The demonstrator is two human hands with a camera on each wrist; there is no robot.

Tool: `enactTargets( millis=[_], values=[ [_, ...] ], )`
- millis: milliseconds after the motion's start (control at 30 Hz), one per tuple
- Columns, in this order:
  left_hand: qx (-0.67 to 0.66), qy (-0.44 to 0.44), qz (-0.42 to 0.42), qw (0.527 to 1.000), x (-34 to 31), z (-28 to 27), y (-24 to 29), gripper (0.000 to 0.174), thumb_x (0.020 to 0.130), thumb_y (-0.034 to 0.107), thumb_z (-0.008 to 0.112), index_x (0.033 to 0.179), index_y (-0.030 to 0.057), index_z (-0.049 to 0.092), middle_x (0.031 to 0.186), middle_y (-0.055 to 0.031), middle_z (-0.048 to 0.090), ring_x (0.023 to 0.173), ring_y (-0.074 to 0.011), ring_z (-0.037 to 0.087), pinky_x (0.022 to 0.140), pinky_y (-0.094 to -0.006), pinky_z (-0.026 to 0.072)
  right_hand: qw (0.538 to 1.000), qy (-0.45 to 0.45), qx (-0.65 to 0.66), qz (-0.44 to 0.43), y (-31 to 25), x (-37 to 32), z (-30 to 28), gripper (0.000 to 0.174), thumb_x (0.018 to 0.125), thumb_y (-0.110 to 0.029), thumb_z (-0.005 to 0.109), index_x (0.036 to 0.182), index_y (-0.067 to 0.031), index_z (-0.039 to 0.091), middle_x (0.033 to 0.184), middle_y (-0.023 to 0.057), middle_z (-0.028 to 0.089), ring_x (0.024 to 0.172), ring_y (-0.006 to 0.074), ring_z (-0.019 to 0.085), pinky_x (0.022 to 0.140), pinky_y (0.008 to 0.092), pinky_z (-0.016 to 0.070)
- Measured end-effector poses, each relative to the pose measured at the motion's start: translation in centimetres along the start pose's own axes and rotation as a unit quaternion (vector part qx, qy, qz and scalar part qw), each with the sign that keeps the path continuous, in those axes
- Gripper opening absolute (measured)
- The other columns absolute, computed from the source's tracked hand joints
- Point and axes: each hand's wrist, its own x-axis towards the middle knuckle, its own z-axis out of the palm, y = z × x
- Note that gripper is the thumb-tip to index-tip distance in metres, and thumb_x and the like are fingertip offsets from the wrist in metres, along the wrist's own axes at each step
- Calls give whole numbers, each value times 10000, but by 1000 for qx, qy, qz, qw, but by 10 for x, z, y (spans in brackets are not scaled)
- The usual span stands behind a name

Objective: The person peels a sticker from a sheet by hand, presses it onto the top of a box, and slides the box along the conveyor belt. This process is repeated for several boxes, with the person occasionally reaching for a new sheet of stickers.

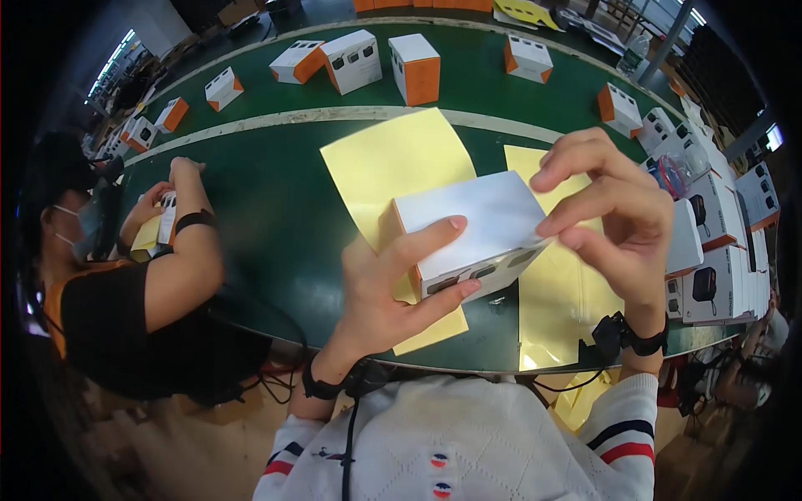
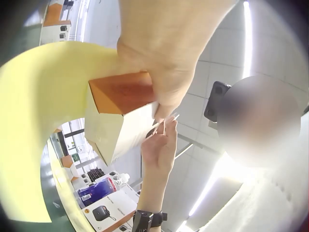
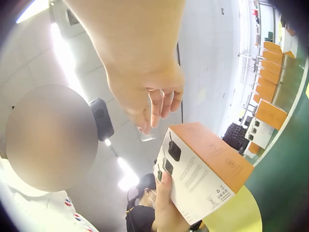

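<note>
My left hand (image 1: 380, 288) grips a white box (image 1: 476, 217) with orange ends, thumb along its printed side and a finger over the plain white top. In the right wrist view, the printed side of this box (image 3: 188, 179) shows pictures of small black devices. A yellow sheet (image 1: 409, 159) reaches out behind and below the box, beside the left hand. My right hand (image 1: 618, 217) is at the box's right corner, its thumb and forefinger pinching a small clear piece of film (image 3: 148, 136). The other right fingers are bent above it.
Another yellow sheet (image 1: 547, 317) lies on the green table (image 1: 276, 217). Several boxes stand across the belt (image 1: 468, 75) behind, and stacked boxes (image 1: 718, 275) fill the right side. At left, a masked person (image 1: 125, 292) handles a similar box (image 1: 167, 219).
</note>
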Motion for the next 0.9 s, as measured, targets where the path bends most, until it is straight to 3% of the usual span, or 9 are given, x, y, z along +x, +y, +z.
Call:
enactTargets(
  millis=[33, 200, 433, 633, 900],
  values=[
    [1, -3, -1, 1000, 1, -2, 1, 568, 737, 94, 880, 1253, 95, 644, 1070, -138, 708, 920, -274, 718, 752, -329, 566, 999, 4, -23, -46, -2, 4, 4, 119, 711, -34, 773, 827, -21, 754, 992, 127, 716, 1004, 294, 603, 860, 400, 480],
    [23, -19, 4, 1000, 1, -11, -3, 612, 710, 146, 872, 1251, 58, 601, 1073, -166, 672, 921, -267, 688, 758, -325, 530, 998, -21, -24, -46, -9, 8, 16, 176, 639, 29, 804, 790, -35, 741, 862, 83, 741, 859, 253, 640, 797, 346, 485],
    [35, -20, -28, 999, 3, -13, -5, 600, 722, 147, 859, 1255, 47, 603, 1102, -145, 675, 937, -226, 683, 801, -316, 528, 1000, -3, -22, -1, -9, 11, 25, 216, 633, 54, 838, 750, -43, 684, 791, 62, 708, 770, 208, 649, 752, 325, 485],
    [-7, -33, -112, 993, -1, -15, -4, 554, 754, 99, 838, 1249, 27, 601, 1120, -130, 676, 958, -199, 675, 814, -299, 523, 999, 3, -27, 36, -1, 14, 32, 234, 655, 28, 857, 760, -34, 657, 785, 56, 679, 763, 184, 643, 724, 292, 477],
    [-36, -35, -93, 994, -3, -12, -5, 541, 747, 77, 840, 1232, 18, 609, 1095, -127, 676, 956, -201, 673, 819, -303, 520, 996, -21, -46, 69, 3, 15, 35, 239, 663, -6, 852, 800, -29, 658, 837, 46, 674, 773, 165, 621, 688, 276, 453]
  ],
)
